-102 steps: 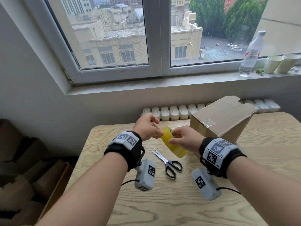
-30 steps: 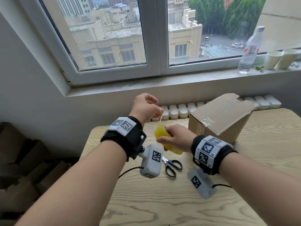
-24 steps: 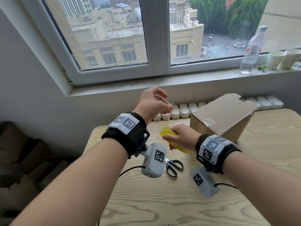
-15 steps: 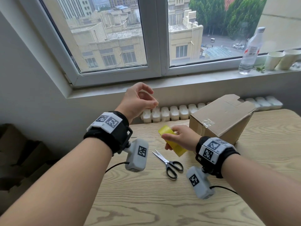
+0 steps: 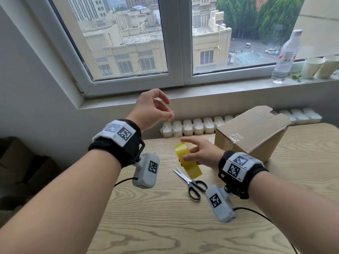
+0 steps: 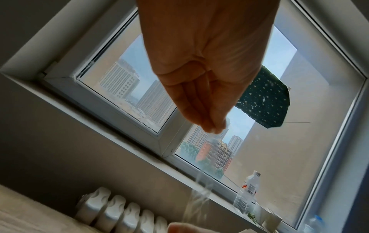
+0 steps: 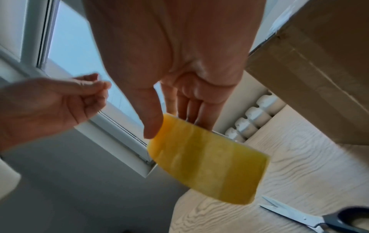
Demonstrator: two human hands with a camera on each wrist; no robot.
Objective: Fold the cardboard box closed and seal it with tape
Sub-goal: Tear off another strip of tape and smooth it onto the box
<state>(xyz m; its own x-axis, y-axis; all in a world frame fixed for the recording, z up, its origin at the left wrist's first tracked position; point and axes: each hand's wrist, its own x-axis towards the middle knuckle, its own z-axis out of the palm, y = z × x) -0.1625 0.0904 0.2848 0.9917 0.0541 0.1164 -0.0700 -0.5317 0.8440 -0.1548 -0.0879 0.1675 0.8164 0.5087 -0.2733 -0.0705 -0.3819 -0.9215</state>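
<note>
The right hand (image 5: 200, 154) holds a yellow roll of tape (image 5: 188, 164) above the wooden table (image 5: 165, 217), thumb on one face and fingers on the other, with the forefinger stretched out over the top. The left hand (image 5: 150, 110) is raised higher and nearer the window (image 5: 172, 43), thumb and fingertips pinched together on the free end of a clear strip of tape (image 6: 199, 195) that runs down from it towards the roll; the strip is faint and blurred, so where it meets the roll is hard to make out. A cardboard box (image 5: 251, 132) stands at the far right of the table, just behind the right wrist, its top flaps folded down and a short bit of clear tape over its near top edge. A pair of scissors (image 5: 190, 182) lies flat on the table under the roll, blades partly open. On the windowsill (image 5: 220, 88) stand a plastic bottle (image 5: 285, 57) and two paper cups (image 5: 319, 67).
</note>
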